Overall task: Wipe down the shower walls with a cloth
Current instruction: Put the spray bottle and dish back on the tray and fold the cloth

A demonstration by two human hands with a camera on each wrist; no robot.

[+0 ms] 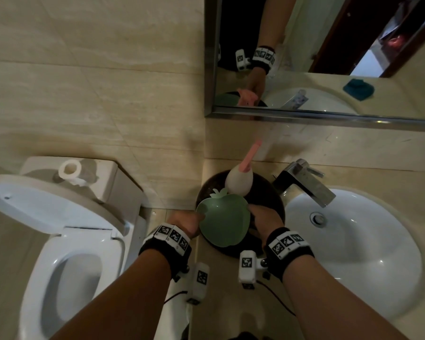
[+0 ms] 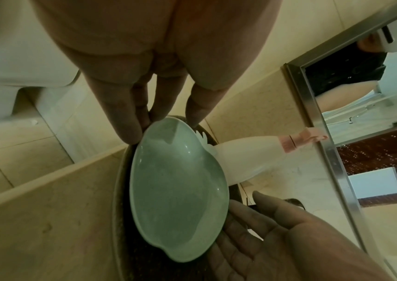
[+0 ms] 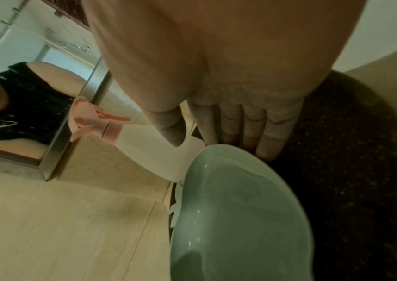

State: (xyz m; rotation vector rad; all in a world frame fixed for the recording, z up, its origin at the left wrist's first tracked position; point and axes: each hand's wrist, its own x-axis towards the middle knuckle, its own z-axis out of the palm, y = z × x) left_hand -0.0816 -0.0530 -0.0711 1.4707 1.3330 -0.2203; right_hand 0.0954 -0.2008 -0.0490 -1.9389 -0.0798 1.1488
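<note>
Left hand [image 1: 184,223] pinches the green apple-shaped dish [image 1: 225,220]; right hand [image 1: 265,220], fingers straight, sits beside it; teal cloth [image 1: 358,89] shows only in the mirror [image 1: 329,57].

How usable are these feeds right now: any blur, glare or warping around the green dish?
Head view: dim, lines bowed, green dish sharp, small highlights on the sink. Left wrist view: stretched, left hand looms large. Right wrist view: soft, grainy, dark tray murky.

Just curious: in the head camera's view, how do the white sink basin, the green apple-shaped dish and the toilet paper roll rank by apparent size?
1. White sink basin, largest.
2. Green apple-shaped dish.
3. Toilet paper roll, smallest, though it lies farther from the camera.
</note>
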